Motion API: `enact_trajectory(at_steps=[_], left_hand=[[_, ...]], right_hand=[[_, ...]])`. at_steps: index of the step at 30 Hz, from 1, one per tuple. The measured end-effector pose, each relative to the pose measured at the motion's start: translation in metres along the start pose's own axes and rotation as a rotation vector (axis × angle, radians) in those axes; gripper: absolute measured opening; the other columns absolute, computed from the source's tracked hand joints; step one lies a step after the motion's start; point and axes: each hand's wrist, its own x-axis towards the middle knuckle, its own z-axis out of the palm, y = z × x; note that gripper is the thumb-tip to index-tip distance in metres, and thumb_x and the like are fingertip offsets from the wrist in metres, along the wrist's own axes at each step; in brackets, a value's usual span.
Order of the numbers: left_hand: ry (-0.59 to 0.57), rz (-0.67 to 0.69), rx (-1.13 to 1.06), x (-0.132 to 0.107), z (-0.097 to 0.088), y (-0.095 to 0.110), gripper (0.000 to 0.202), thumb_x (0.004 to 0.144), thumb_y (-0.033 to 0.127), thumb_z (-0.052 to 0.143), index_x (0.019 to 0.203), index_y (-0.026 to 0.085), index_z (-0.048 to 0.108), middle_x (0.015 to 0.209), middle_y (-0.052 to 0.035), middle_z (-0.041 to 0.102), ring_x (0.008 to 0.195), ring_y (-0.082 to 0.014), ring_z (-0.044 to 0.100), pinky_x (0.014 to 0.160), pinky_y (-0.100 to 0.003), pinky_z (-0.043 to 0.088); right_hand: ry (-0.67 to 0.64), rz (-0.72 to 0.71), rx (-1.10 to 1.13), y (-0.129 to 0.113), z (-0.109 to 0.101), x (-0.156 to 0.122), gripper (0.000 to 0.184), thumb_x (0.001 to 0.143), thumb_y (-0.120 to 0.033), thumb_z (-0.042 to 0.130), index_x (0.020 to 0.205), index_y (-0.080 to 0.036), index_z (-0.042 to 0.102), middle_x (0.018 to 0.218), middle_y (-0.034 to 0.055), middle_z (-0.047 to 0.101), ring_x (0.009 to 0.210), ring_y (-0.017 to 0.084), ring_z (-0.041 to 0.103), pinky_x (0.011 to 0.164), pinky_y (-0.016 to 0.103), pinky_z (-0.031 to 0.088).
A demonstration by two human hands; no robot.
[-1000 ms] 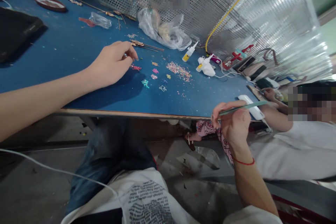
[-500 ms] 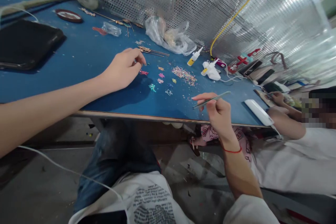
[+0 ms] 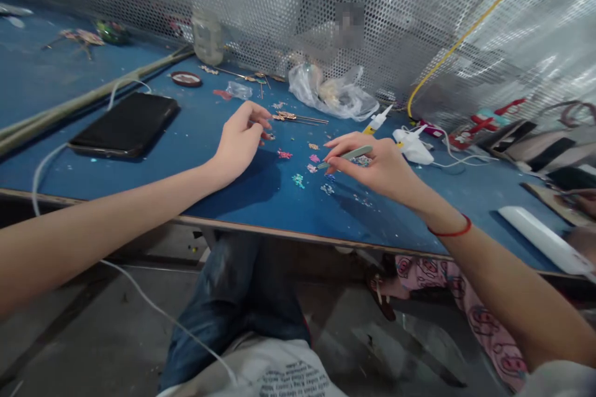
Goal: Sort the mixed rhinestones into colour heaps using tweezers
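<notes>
My left hand (image 3: 241, 139) hovers low over the blue table, its fingers curled together at the tips. Whatever they pinch, if anything, is too small to make out. Just beyond those fingertips lie gold-coloured hairpins (image 3: 288, 116) with thin metal stems. In my right hand (image 3: 372, 161) is a pair of pale green tweezers (image 3: 357, 152), tips pointing left and down toward a pale pink bead pile (image 3: 311, 169). Around it sit small piles of red (image 3: 285, 154), teal (image 3: 298, 180) and silvery grey beads (image 3: 327, 189). My right hand partly covers a larger mixed pile (image 3: 361, 161).
A black phone (image 3: 128, 124) with a white cable lies at left. Toward the mesh screen stand a glass jar (image 3: 207, 37), a clear plastic bag (image 3: 335, 92) and a glue bottle (image 3: 378, 119). A white glue gun (image 3: 413, 145) and a long white device (image 3: 542, 240) are at right.
My right hand has moved left and forward with the tweezers, from near the table edge to the bead piles. The view has turned left; my left hand stays curled by the hairpins.
</notes>
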Motion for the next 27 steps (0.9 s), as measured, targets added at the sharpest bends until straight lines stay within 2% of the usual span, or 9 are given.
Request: enact_trajectory(at_steps=[4, 8, 12, 16, 18, 19, 21, 23, 27], left_hand=[[0.260, -0.167, -0.173, 0.000, -0.011, 0.000, 0.031, 0.067, 0.003, 0.042, 0.089, 0.020, 0.055, 0.086, -0.0004, 0.058, 0.067, -0.0100, 0.057, 0.063, -0.022, 0.046], [0.272, -0.185, -0.134, -0.009, -0.030, 0.001, 0.029, 0.065, 0.008, 0.046, 0.090, 0.021, 0.053, 0.084, -0.0008, 0.058, 0.070, -0.0118, 0.059, 0.068, -0.024, 0.049], [0.151, -0.182, -0.024, -0.022, -0.044, 0.009, 0.021, 0.067, 0.010, 0.049, 0.085, 0.019, 0.057, 0.084, -0.0029, 0.061, 0.077, -0.0153, 0.061, 0.076, -0.031, 0.053], [-0.050, -0.067, 0.201, -0.042, -0.052, 0.021, 0.018, 0.077, 0.011, 0.052, 0.083, 0.018, 0.067, 0.093, -0.0047, 0.068, 0.099, -0.0211, 0.062, 0.101, -0.040, 0.049], [-0.352, 0.169, 0.610, -0.055, -0.057, 0.022, 0.028, 0.094, 0.024, 0.046, 0.104, 0.018, 0.070, 0.109, -0.0081, 0.069, 0.112, -0.0260, 0.061, 0.110, -0.048, 0.045], [-0.409, 0.250, 0.769, -0.061, -0.059, 0.021, 0.035, 0.099, 0.029, 0.041, 0.114, 0.015, 0.070, 0.117, -0.0114, 0.069, 0.118, -0.0290, 0.059, 0.112, -0.051, 0.044], [-0.434, 0.307, 0.963, -0.071, -0.062, 0.018, 0.048, 0.105, 0.034, 0.032, 0.135, 0.011, 0.062, 0.138, -0.0155, 0.062, 0.133, -0.0313, 0.054, 0.118, -0.053, 0.040], [-0.465, 0.290, 1.048, -0.077, -0.064, 0.014, 0.054, 0.108, 0.036, 0.027, 0.147, 0.011, 0.054, 0.153, -0.0146, 0.055, 0.145, -0.0303, 0.047, 0.125, -0.053, 0.036], [-0.533, 0.226, 1.090, -0.078, -0.064, 0.013, 0.054, 0.107, 0.031, 0.028, 0.155, 0.014, 0.047, 0.164, -0.0087, 0.043, 0.156, -0.0280, 0.036, 0.132, -0.055, 0.025]], right_hand=[[0.037, 0.029, 0.042, 0.008, 0.007, 0.008, 0.019, 0.098, -0.033, 0.065, 0.085, -0.024, 0.077, 0.085, 0.0035, 0.080, 0.111, 0.028, 0.074, 0.092, 0.043, 0.058], [0.139, -0.035, -0.011, 0.014, 0.010, 0.004, 0.013, 0.097, -0.034, 0.068, 0.096, -0.026, 0.079, 0.088, 0.0040, 0.078, 0.099, 0.025, 0.072, 0.088, 0.043, 0.058], [0.105, -0.121, -0.026, 0.016, 0.012, 0.004, 0.012, 0.097, -0.032, 0.069, 0.102, -0.029, 0.080, 0.087, 0.0032, 0.077, 0.096, 0.024, 0.066, 0.084, 0.040, 0.057], [0.038, -0.123, 0.029, 0.011, 0.021, 0.012, 0.018, 0.098, -0.032, 0.067, 0.110, -0.029, 0.080, 0.100, 0.0063, 0.076, 0.102, 0.023, 0.069, 0.083, 0.037, 0.059], [0.040, -0.131, 0.017, 0.006, 0.029, 0.019, 0.019, 0.098, -0.032, 0.067, 0.111, -0.028, 0.080, 0.105, 0.0073, 0.075, 0.100, 0.022, 0.071, 0.083, 0.036, 0.059], [0.040, -0.146, -0.001, 0.005, 0.034, 0.023, 0.018, 0.098, -0.031, 0.068, 0.111, -0.028, 0.080, 0.105, 0.0072, 0.076, 0.099, 0.022, 0.071, 0.084, 0.036, 0.059], [0.038, -0.190, -0.048, 0.002, 0.043, 0.030, 0.016, 0.098, -0.027, 0.068, 0.109, -0.026, 0.080, 0.101, 0.0060, 0.078, 0.097, 0.021, 0.072, 0.086, 0.036, 0.058], [0.024, -0.245, -0.086, 0.001, 0.052, 0.036, 0.015, 0.099, -0.025, 0.067, 0.108, -0.024, 0.079, 0.097, 0.0051, 0.079, 0.094, 0.021, 0.072, 0.087, 0.036, 0.057], [0.008, -0.340, -0.126, 0.003, 0.066, 0.039, 0.014, 0.100, -0.025, 0.065, 0.105, -0.022, 0.078, 0.094, 0.0051, 0.080, 0.091, 0.020, 0.074, 0.088, 0.035, 0.057]])
